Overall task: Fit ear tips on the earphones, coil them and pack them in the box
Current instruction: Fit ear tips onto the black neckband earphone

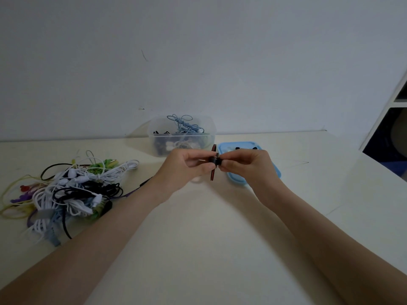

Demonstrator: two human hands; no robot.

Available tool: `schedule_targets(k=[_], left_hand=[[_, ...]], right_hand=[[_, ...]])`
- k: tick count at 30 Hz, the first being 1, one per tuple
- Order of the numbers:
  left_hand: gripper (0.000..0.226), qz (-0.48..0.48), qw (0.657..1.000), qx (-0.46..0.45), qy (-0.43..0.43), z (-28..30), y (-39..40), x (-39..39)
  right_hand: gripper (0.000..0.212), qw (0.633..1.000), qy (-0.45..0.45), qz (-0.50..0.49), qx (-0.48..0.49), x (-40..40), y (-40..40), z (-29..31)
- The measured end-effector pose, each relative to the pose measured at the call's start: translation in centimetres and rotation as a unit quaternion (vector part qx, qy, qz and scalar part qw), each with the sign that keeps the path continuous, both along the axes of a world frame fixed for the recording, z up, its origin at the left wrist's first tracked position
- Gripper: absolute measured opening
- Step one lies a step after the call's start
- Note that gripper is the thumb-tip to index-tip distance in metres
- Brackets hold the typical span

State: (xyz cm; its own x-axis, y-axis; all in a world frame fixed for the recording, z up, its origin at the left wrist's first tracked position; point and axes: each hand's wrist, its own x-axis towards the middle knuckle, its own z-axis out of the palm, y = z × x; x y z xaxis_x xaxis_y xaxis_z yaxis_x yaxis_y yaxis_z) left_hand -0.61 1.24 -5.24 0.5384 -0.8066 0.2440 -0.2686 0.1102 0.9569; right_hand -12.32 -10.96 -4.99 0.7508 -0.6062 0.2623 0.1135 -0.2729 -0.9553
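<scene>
Black earbud (213, 160) pinched by left hand (186, 167) | right hand (244, 165) pinches ear tip (219, 162) | bare table (209, 227) beneath

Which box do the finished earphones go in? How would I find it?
Look along the back edge of the table, where it meets the wall. Just behind the left hand stands the clear box, see-through, with blue earphones spilling over its top. The blue lid beside it lies flat.

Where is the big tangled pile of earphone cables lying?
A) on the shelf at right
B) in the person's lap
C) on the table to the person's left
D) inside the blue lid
C: the tangled pile lies on the table, left of the left hand.
</scene>
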Motion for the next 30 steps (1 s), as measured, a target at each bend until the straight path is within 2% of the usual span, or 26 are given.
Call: schedule_targets(k=[4,7,9,12,15,22,24,26,28,30], left_hand=[[0.034,-0.006,1.000,0.002,0.027,0.2,0.0,0.4],[0.033,-0.008,0.999,0.019,0.030,0.1,0.1,0.5],[0.029,-0.006,0.999,0.033,0.020,0.1,0.1,0.6],[0.025,0.006,0.998,0.055,-0.013,0.1,0.0,0.1],[0.019,0.001,0.997,0.061,-0.037,-0.2,-0.2,-0.3],[0.015,0.033,0.996,0.069,-0.040,-0.5,-0.1,0.5],[0.013,0.053,0.996,0.064,-0.045,-0.5,-0.4,0.4],[0.011,0.079,0.992,0.063,-0.078,-0.6,-0.5,0.6],[0.010,0.089,0.985,0.068,-0.134,-0.7,-0.6,0.6],[0.010,0.088,0.975,0.081,-0.187,-0.8,-0.6,0.5]], right_hand=[[0.013,0.998,-0.021,0.029,0.049,-0.1,0.0,0.3],[0.013,0.999,-0.013,0.017,0.040,0.0,0.1,0.3],[0.010,1.000,0.004,0.001,0.017,0.1,0.0,0.2],[0.017,0.996,0.045,-0.012,-0.077,0.2,0.0,0.1],[0.009,0.984,0.073,0.012,-0.161,0.3,0.7,-0.2],[0.010,0.984,0.094,0.025,-0.150,0.4,0.2,-0.1],[0.017,0.982,0.079,-0.024,-0.172,0.4,-0.8,0.4],[0.018,0.968,0.073,-0.115,-0.211,0.5,-2.5,1.5],[0.015,0.940,0.118,-0.172,-0.270,0.7,-4.3,2.7],[0.013,0.915,0.192,-0.177,-0.307,1.0,-5.9,3.4]])
